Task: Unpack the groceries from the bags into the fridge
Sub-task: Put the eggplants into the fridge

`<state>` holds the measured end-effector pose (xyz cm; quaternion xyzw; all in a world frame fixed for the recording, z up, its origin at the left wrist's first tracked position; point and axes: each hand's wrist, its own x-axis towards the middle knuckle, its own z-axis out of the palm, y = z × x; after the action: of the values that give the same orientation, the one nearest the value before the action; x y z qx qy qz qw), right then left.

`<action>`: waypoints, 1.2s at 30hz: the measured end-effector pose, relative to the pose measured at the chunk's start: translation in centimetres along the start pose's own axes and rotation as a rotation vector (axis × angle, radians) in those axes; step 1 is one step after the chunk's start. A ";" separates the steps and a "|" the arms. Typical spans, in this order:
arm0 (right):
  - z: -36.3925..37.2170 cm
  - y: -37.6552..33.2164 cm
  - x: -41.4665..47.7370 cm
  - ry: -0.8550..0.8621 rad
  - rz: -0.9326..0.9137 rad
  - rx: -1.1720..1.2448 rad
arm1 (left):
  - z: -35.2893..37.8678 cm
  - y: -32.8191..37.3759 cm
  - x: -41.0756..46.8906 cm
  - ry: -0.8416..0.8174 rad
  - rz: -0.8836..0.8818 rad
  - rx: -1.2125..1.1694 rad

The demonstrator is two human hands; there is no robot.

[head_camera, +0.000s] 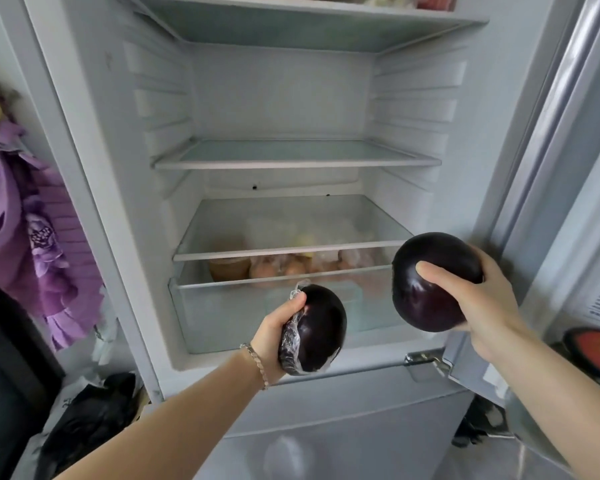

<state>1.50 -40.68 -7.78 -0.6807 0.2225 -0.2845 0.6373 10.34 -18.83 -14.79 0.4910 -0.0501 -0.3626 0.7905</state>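
Hands are presenting groceries to the open white fridge (94, 133). The left hand (278, 327), wearing a silver chain bracelet (257, 362), is gripping the smaller round, dark purple eggplant wrapped in clear plastic film (321, 327), with the thumb over the top and the fingers curled underneath. The right hand (478, 306) is grasping the larger, bare, glossy purple eggplant (426, 289), with the thumb pressing on its near face and the fingers wrapping behind.

Both eggplants are hanging in the air at the mouth of the compartment, not yet resting on anything. The wrapped one is sitting low, in front of the clear plastic crisper drawer (222, 317), where eggs and pale bagged food (291, 268) are showing through the wall. The bare one is riding higher and further right, level with the front edge of the lower glass shelf (291, 233) and close to the open door (551, 168). The middle glass shelf (298, 155) is lying above and beyond both hands.

Storage space is opening ahead of and above the hands, so any placement appears to call for a forward, upward reach. The right hand looks nearer to the lower shelf and seems likelier to go first. Both eggplants are nearly round and may roll on bare glass. The film's twisted end is pointing up beside the left thumb.

Beside the fridge, purple ruffled fabric (32, 220) is hanging on the left, and a crumpled black plastic bag (94, 417) is lying on the floor below it.
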 end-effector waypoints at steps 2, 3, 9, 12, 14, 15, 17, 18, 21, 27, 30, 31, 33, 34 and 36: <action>-0.9 -0.3 -0.3 -0.039 -0.025 0.005 | 0.4 -0.7 -1.0 0.006 0.012 -0.015; -1.3 -0.5 -0.5 -0.056 -0.031 0.002 | 0.6 -1.1 -1.6 0.011 0.025 -0.021; -2.9 -1.0 -1.7 -0.130 -0.089 -0.052 | 2.8 -2.5 -5.2 0.029 0.049 0.010; -3.6 -1.5 -2.4 -0.159 -0.121 -0.062 | 3.6 -2.7 -5.9 0.097 0.041 0.043; -3.9 -2.1 -2.9 -0.187 -0.165 -0.065 | 3.8 -2.5 -6.3 0.125 0.044 0.098; -3.9 -2.6 -3.1 -0.206 -0.191 -0.070 | 4.0 -2.4 -6.7 0.128 0.039 0.126; -3.5 -3.4 -3.2 -0.253 -0.232 -0.088 | 4.2 -1.6 -8.1 0.107 0.038 0.173; -3.0 -3.8 -3.3 -0.277 -0.245 -0.100 | 4.1 -1.1 -9.0 0.098 0.072 0.214; -0.7 -5.0 -3.3 -0.335 -0.272 -0.099 | 3.4 1.7 -11.8 0.115 0.287 0.410; 8.1 -6.7 -2.2 -0.491 -0.261 -0.134 | 2.6 8.2 -15.3 0.416 0.689 0.705; 13.1 -6.1 -1.5 -0.577 -0.300 -0.352 | 1.4 10.7 -15.3 0.531 0.767 0.676; 14.6 -5.8 -1.4 -0.623 -0.296 -0.440 | 0.9 11.2 -15.3 0.537 0.766 0.675; 17.4 -5.2 -1.4 -0.728 -0.254 -0.580 | -0.2 12.1 -15.0 0.536 0.735 0.674; 18.4 -4.9 -1.5 -0.778 -0.235 -0.637 | -0.6 12.4 -14.8 0.536 0.724 0.660; 20.2 -4.4 -1.8 -0.876 -0.189 -0.696 | -1.2 13.0 -14.6 0.522 0.717 0.637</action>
<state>13.50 -24.12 -4.08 -0.9221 -0.0439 0.0588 0.3800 7.01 -5.49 -0.80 0.7320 -0.1239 0.0968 0.6629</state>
